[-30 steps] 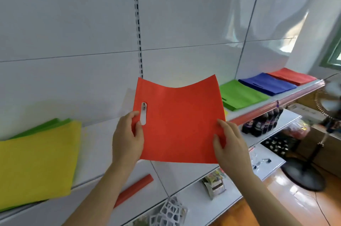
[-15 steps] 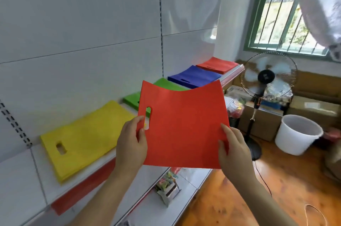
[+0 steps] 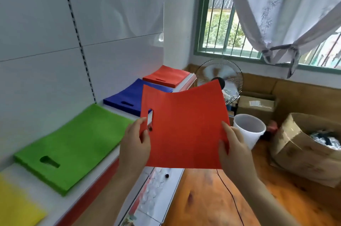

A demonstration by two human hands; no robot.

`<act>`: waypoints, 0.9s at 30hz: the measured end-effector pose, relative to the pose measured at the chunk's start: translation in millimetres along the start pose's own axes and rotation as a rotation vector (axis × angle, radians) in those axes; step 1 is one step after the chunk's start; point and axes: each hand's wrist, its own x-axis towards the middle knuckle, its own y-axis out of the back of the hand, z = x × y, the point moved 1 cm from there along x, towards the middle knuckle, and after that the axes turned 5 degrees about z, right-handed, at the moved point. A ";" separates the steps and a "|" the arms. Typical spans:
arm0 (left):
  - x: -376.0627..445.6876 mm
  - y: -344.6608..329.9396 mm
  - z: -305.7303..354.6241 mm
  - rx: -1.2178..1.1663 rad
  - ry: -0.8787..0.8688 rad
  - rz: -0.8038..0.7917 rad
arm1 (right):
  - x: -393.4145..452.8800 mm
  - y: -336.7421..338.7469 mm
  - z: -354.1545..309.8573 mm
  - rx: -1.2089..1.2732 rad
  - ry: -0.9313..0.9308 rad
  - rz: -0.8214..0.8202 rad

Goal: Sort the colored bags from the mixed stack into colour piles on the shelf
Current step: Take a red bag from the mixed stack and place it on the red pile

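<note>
Red bag (image 3: 186,130) is what I have up in front of me, held flat and facing the camera, its top edge sagging a little in the middle. My left hand (image 3: 135,144) pinches its left edge just under the handle slot, thumb on the front and the other fingers behind it. My right hand (image 3: 233,149) grips the lower right edge the same way, thumb on the near face. Both hands are clamped on the bag, and it hangs in the air off the shelf (image 3: 110,163), out past its front edge.

On the shelf to my left I see the colour piles in a row: a corner of the yellow pile (image 3: 16,205) nearest me, then the green pile (image 3: 77,142), the blue pile (image 3: 127,99) partly hidden behind the held bag, and the red pile (image 3: 167,76) at the far end.

Beyond the bag I see a fan (image 3: 219,74), a white bucket (image 3: 249,130), a cardboard box (image 3: 302,150) on the wooden floor (image 3: 203,198), and a knotted curtain (image 3: 280,13) over the window (image 3: 219,23)
</note>
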 end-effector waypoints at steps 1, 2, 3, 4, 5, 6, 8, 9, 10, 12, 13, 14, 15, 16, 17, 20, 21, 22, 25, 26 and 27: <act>9.8 -16.6 0.4 0.008 -0.009 -0.013 | 11.5 -2.9 10.4 -0.008 -0.009 0.011; 20.2 -33.6 0.3 0.016 -0.014 -0.025 | 24.2 -6.6 21.8 -0.013 -0.025 0.022; 30.8 -51.0 -0.1 0.021 -0.014 -0.038 | 36.8 -11.4 34.0 -0.014 -0.043 0.028; 40.9 -68.2 -0.5 0.027 -0.013 -0.051 | 48.6 -17.0 46.2 -0.011 -0.055 0.031; 51.1 -85.5 -0.8 0.035 -0.018 -0.058 | 60.1 -23.2 58.8 -0.004 -0.058 0.034; 62.2 -104.0 -0.2 0.050 -0.024 -0.061 | 73.2 -29.3 72.5 0.004 -0.057 0.033; 85.0 -141.9 2.8 0.080 -0.028 -0.063 | 105.3 -41.3 101.8 0.016 -0.054 0.024; 95.3 -160.3 4.9 0.087 -0.026 -0.063 | 122.5 -47.6 117.7 0.016 -0.046 0.017; 104.4 -177.4 7.4 0.087 -0.016 -0.061 | 139.1 -53.5 132.7 0.018 -0.042 0.007; 125.1 -209.1 13.7 0.081 0.000 -0.056 | 175.4 -63.6 157.3 0.040 -0.048 0.001; 135.7 -223.2 16.4 0.082 0.002 -0.052 | 193.1 -68.7 169.0 0.045 -0.044 -0.001; 146.4 -236.5 18.3 0.086 0.004 -0.037 | 210.7 -74.6 180.1 0.043 -0.027 -0.005; 156.7 -249.3 18.8 0.091 0.014 -0.020 | 228.8 -81.0 190.1 0.034 -0.007 -0.014; 166.6 -261.0 18.5 0.096 0.032 -0.007 | 247.4 -87.6 199.7 0.022 0.002 -0.019; 176.0 -271.0 18.1 0.109 0.051 0.000 | 264.9 -96.1 208.4 0.013 0.003 -0.024; 202.8 -295.9 12.6 0.150 0.072 0.015 | 303.3 -129.6 222.6 0.037 0.027 -0.071; 213.6 -304.4 9.7 0.152 0.082 0.022 | 316.4 -141.5 226.1 0.057 0.047 -0.096; 225.2 -313.2 5.3 0.158 0.095 0.035 | 331.7 -154.0 231.2 0.082 0.060 -0.115; 258.7 -338.1 -14.2 0.158 0.144 0.087 | 378.1 -195.8 246.2 0.120 0.078 -0.151; 270.5 -346.1 -22.1 0.154 0.155 0.105 | 391.8 -208.9 249.1 0.122 0.083 -0.160; 282.7 -354.6 -30.2 0.156 0.161 0.125 | 405.7 -221.4 251.8 0.124 0.089 -0.168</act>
